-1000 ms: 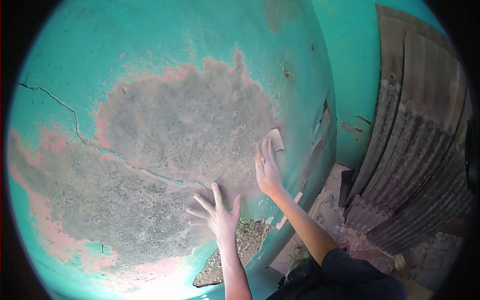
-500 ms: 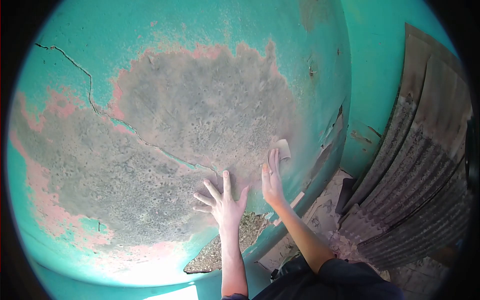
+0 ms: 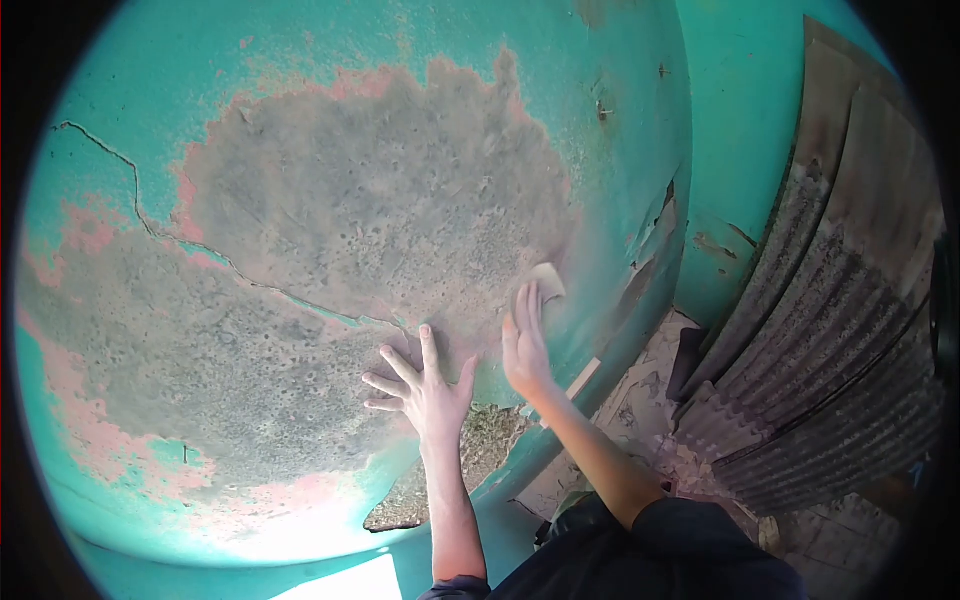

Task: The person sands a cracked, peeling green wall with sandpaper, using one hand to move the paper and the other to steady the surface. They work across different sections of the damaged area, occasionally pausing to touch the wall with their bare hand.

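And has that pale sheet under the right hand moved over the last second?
Yes: the pale sheet under the right hand is slightly lower, nearer the level of the crack's lower end.

Pale sheet point(image 3: 548, 280) partly under right fingers point(image 3: 533, 303)

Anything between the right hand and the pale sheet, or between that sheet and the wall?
Nothing visible is in the way: the right hand's fingers overlap the pale sheet, which appears to lie against the wall. Its underside is hidden. The left hand is spread off to the left, apart from it.
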A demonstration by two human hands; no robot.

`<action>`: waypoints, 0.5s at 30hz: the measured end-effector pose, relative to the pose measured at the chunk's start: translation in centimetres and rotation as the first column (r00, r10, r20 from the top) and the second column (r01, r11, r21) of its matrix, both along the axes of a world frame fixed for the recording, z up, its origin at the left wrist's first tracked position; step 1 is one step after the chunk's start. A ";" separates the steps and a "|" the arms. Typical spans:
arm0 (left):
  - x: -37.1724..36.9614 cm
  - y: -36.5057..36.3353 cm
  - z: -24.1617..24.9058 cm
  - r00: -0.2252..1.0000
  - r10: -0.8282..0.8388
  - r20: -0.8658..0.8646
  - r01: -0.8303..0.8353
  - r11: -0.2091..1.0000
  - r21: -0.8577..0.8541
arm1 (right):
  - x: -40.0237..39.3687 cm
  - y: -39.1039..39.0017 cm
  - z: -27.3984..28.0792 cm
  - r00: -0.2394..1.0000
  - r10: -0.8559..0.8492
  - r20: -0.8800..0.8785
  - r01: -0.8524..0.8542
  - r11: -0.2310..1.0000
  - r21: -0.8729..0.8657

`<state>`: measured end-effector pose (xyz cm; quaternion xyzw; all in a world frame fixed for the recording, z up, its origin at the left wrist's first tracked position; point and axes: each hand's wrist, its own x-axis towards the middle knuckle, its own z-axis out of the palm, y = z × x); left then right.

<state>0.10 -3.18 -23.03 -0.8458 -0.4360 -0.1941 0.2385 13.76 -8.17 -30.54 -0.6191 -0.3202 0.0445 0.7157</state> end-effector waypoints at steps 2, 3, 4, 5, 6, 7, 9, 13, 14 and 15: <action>0.0 -0.1 -0.2 1.000 0.001 0.000 -0.001 1.000 0.005 | -4.4 -1.2 -1.8 0.996 0.060 0.059 -0.054 0.994 -0.096; 0.0 -0.1 -0.3 1.000 0.003 0.000 -0.003 1.000 0.014 | -5.5 -1.3 -2.2 0.984 0.130 0.118 -0.107 0.976 -0.190; 0.0 0.1 -0.3 1.000 0.004 -0.001 -0.004 1.000 0.026 | -5.0 -1.3 -2.0 0.985 0.125 0.118 -0.102 0.978 -0.182; -0.1 0.3 -0.3 1.000 -0.003 -0.006 0.003 0.999 0.032 | -4.1 -1.5 -1.4 0.983 0.128 0.134 -0.092 0.965 -0.245; -0.2 0.4 -0.4 1.000 -0.008 -0.014 0.009 0.998 0.057 | -2.9 -1.8 -1.0 0.980 0.132 0.151 -0.079 0.947 -0.311; -0.2 0.4 -0.5 1.000 -0.011 -0.019 0.012 0.997 0.080 | -0.6 -1.7 0.4 0.986 0.101 0.136 -0.059 0.957 -0.283; -0.1 0.4 -0.5 1.000 -0.009 -0.022 0.010 0.997 0.077 | 4.1 -1.6 2.4 0.987 0.050 0.154 -0.019 0.980 -0.199; 0.0 0.1 -0.3 1.000 0.014 -0.026 -0.012 0.998 0.067 | 3.7 -0.7 1.9 0.990 -0.018 0.143 0.027 0.998 -0.059; 0.1 0.1 -0.3 1.000 0.010 -0.025 -0.008 0.998 0.068 | 2.0 -0.8 1.0 0.989 -0.023 0.144 0.031 0.998 -0.058; 0.0 0.2 -0.4 1.000 0.008 -0.019 -0.007 0.997 0.074 | -0.7 -1.1 -0.3 0.985 0.034 0.167 -0.015 0.994 -0.112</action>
